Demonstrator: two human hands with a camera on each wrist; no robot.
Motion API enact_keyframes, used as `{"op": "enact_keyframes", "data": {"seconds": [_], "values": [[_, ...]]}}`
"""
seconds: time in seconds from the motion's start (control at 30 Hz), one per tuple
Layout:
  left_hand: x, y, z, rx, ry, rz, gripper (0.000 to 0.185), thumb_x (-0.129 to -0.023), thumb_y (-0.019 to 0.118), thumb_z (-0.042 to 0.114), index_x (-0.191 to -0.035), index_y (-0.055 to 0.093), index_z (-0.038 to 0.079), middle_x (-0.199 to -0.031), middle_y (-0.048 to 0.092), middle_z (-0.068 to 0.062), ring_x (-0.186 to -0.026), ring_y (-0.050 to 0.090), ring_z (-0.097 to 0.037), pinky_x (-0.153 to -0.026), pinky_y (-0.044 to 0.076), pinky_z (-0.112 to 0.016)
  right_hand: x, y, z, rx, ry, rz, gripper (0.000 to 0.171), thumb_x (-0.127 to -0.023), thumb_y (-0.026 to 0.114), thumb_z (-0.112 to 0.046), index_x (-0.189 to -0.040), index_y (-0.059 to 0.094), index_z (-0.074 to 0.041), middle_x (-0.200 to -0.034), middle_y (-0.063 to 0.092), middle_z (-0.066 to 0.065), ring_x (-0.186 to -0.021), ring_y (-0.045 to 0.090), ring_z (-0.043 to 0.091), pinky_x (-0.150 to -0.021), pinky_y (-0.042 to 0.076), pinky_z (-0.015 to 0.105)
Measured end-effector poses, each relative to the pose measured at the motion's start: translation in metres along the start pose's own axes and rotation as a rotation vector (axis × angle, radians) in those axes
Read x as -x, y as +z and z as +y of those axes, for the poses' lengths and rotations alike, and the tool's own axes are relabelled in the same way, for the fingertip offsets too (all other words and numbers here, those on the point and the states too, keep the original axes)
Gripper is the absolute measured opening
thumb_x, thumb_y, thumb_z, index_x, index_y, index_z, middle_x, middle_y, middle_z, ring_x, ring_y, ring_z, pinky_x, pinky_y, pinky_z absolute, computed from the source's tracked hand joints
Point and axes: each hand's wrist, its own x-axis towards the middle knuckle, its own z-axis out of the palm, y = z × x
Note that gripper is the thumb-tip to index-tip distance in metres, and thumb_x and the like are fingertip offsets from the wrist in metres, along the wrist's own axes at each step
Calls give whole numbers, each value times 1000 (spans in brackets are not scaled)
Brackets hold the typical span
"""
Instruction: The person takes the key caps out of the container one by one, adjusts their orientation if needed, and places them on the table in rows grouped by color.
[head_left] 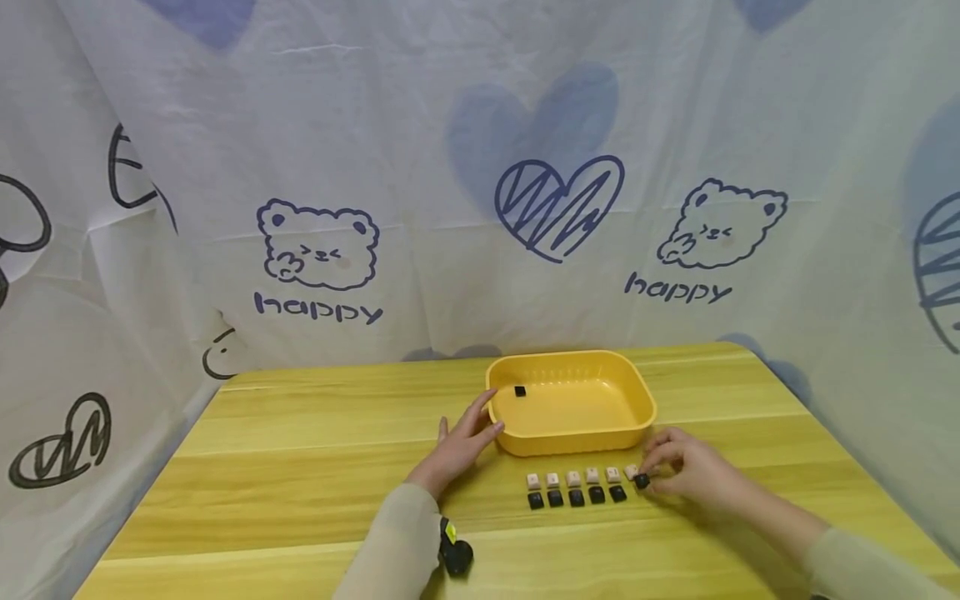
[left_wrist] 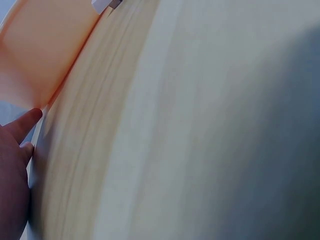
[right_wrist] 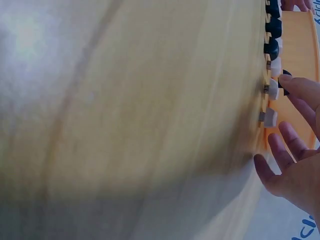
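My right hand (head_left: 693, 468) pinches a black keycap (head_left: 642, 481) between thumb and fingertips, at the right end of two rows of keycaps. The same black keycap (right_wrist: 286, 82) shows in the right wrist view, with the other fingers spread apart. A row of white keycaps (head_left: 573, 478) lies behind a row of black keycaps (head_left: 576, 497). At the left side of a yellow basin (head_left: 570, 444), my left hand (head_left: 457, 446) touches the rim with fingers extended. One black keycap (head_left: 520, 391) lies inside the basin, near its left end.
The wood-grain table (head_left: 315, 475) reaches back to a white cloth (head_left: 435, 250) printed with bears and hearts. A black device with a yellow-green patch (head_left: 455, 550) is at the left wrist. The basin stands behind the keycap rows.
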Motion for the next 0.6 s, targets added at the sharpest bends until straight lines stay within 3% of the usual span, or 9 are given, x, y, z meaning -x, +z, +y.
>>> {"op": "enact_keyframes", "data": {"seconds": [0.13, 0.6], "values": [[0, 0, 1, 0, -3, -1, 62, -102, 48, 42, -157, 20, 28, -150, 42, -12, -141, 32, -25, -108, -22, -57, 1, 3, 2, 23, 0, -10, 18, -70, 86, -14, -85, 75, -17, -113, 57, 12, -106, 53, 32, -94, 43, 57], [-1, -1, 1, 9, -5, -7, 62, -103, 47, 40, -157, 19, 26, -150, 42, -13, -141, 32, -27, -108, -22, -57, -1, 8, 5, 82, -2, -8, 20, -69, 87, -17, -83, 74, -22, -115, 57, 10, -109, 53, 37, -95, 39, 62]]}}
